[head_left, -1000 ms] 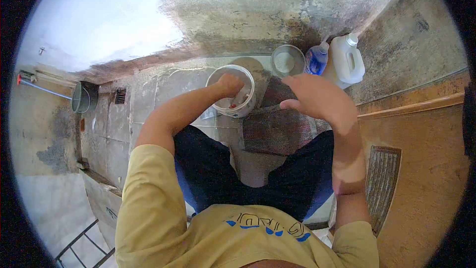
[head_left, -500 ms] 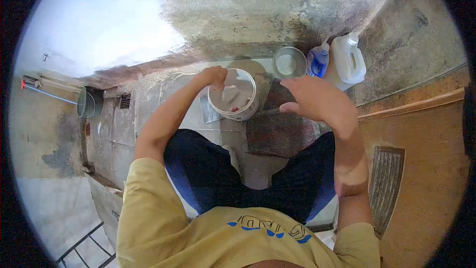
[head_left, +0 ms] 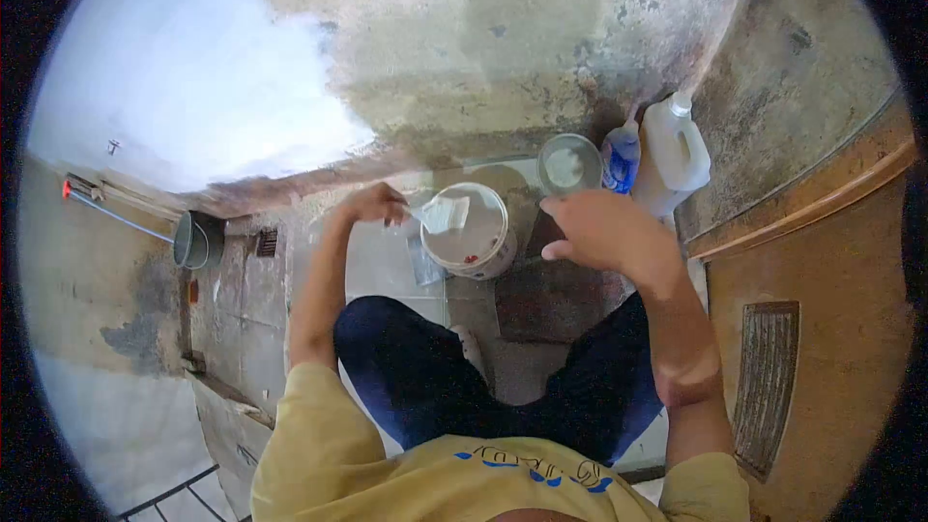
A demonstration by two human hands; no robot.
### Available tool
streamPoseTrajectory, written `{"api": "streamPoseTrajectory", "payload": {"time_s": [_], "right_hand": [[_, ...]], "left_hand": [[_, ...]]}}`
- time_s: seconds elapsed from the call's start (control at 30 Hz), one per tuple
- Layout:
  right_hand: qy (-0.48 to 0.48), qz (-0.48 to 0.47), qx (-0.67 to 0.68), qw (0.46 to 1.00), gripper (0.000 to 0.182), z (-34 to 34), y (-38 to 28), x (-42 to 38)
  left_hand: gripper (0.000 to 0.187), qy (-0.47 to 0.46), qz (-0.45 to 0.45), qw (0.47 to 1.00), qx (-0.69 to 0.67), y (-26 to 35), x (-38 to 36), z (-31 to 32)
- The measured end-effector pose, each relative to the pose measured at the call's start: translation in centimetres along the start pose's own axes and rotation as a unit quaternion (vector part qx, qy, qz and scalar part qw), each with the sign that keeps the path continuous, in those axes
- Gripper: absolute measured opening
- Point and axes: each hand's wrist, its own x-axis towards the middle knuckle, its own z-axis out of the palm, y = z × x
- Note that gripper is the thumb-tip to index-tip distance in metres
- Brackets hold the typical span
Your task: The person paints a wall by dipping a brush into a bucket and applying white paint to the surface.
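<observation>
At the left of the white bucket (head_left: 495, 266), my left hand (head_left: 375, 204) is closed on the thin end of a pale, flat brush (head_left: 445, 214). The brush head is tilted over the bucket's opening, and a greyish-white liquid with small red bits shows below it. My right hand (head_left: 594, 230) hovers to the right of the bucket with thumb and fingers apart, holding nothing. Just beyond it stands a round grey container (head_left: 547, 166) with white stuff inside.
A blue-labelled bottle (head_left: 621, 157) and a white jug (head_left: 674, 157) stand by the wall. A dark mat (head_left: 541, 300) lies before my knees. A dark pail (head_left: 198, 240) is at the far left, a wooden door (head_left: 841, 329) at the right.
My left hand has moved left from above the bucket to beside it, and the brush now shows over the opening. The camera view has shifted up, so the bucket sits lower.
</observation>
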Motion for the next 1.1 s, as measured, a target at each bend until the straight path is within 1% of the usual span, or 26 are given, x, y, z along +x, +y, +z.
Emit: {"api": "streamPoseTrajectory", "payload": {"time_s": [0.03, 0.07, 0.17, 0.23, 0.27, 0.33, 0.37, 0.43, 0.47, 0.53, 0.57, 0.6, 0.67, 0.7, 0.77, 0.8, 0.83, 0.87, 0.9, 0.97, 1.1], "right_hand": [[-0.012, 0.005, 0.002, 1.000, 0.047, -0.2, -0.2, -0.1], [-0.009, 0.006, -0.001, 1.000, 0.047, -0.2, -0.2, -0.1], [0.006, -0.015, 0.012, 1.000, 0.045, 0.0, -0.1, -0.1], [0.002, -0.004, 0.001, 1.000, 0.043, 0.0, -0.2, -0.3], [-0.003, -0.002, 0.007, 1.000, 0.043, 0.2, -0.1, -0.3], [-0.006, -0.005, 0.010, 1.000, 0.044, 0.4, 0.2, -0.3], [-0.009, -0.005, 0.015, 1.000, 0.044, 0.4, 0.2, -0.4], [0.009, -0.003, 0.003, 1.000, 0.045, 0.3, 0.5, -0.6], [0.009, -0.001, 0.006, 1.000, 0.045, 0.5, 0.8, -0.5], [-0.007, 0.008, -0.006, 1.000, 0.046, 1.0, 1.3, -0.2], [-0.010, 0.009, -0.003, 1.000, 0.046, 1.0, 1.4, -0.1], [-0.022, 0.012, -0.001, 1.000, 0.046, 0.9, 1.3, 0.0], [-0.034, 0.017, 0.003, 0.999, 0.046, 0.9, 1.3, 0.3], [-0.038, 0.022, 0.008, 0.999, 0.046, 1.0, 1.4, 0.4], [-0.042, 0.030, 0.014, 0.999, 0.045, 1.4, 1.6, 0.4], [-0.029, 0.024, 0.013, 0.999, 0.044, 1.6, 1.7, 0.4], [-0.016, 0.019, 0.012, 1.000, 0.044, 1.6, 1.8, 0.4], [-0.015, 0.023, 0.012, 1.000, 0.044, 1.4, 1.8, 0.3], [-0.024, 0.031, 0.007, 0.999, 0.043, 1.1, 1.5, 0.3], [-0.034, 0.039, 0.005, 0.999, 0.043, 1.1, 1.3, 0.3], [-0.038, 0.022, 0.017, 0.999, 0.042, 1.8, 1.8, 1.0]], "left_hand": [[0.028, -0.005, -0.001, 1.000, -0.030, 0.2, -0.2, 0.9], [0.026, -0.016, -0.042, 0.997, 0.065, 0.4, -0.2, 1.6], [0.021, 0.004, -0.054, 0.994, 0.094, -2.0, -0.3, 4.0], [0.022, 0.090, 0.096, 0.979, 0.154, -2.9, -1.0, 5.8], [0.022, 0.083, 0.093, 0.981, 0.150, -3.4, -1.3, 6.6], [0.021, 0.171, 0.070, 0.968, 0.169, -2.0, -2.4, 8.0], [0.021, 0.166, 0.067, 0.969, 0.168, -1.2, -3.1, 8.9], [0.020, 0.191, -0.010, 0.973, 0.126, -0.1, -4.5, 10.5], [0.020, 0.188, -0.010, 0.974, 0.127, -0.9, -4.7, 11.4], [0.022, 0.257, 0.027, 0.955, 0.142, -1.8, -4.9, 13.1], [0.021, 0.250, -0.018, 0.954, 0.162, -2.3, -4.9, 13.8], [0.021, 0.246, -0.020, 0.956, 0.162, -2.4, -4.6, 14.3], [0.018, 0.280, -0.043, 0.939, 0.195, -2.6, -4.1, 15.0], [0.018, 0.277, -0.043, 0.940, 0.195, -2.1, -3.9, 15.0], [0.016, 0.289, -0.090, 0.933, 0.194, -1.0, -3.6, 15.0], [0.016, 0.287, -0.088, 0.934, 0.194, -1.3, -3.5, 15.0], [0.018, 0.312, -0.072, 0.929, 0.185, -1.5, -3.5, 15.1], [0.019, 0.337, -0.054, 0.924, 0.175, -1.7, -3.4, 15.3], [0.019, 0.334, -0.052, 0.925, 0.176, -1.7, -3.3, 15.7], [0.022, 0.391, -0.053, 0.903, 0.171, -1.8, -3.4, 16.7], [0.024, 0.377, -0.083, 0.903, 0.190, -2.5, -3.4, 17.4]]}}
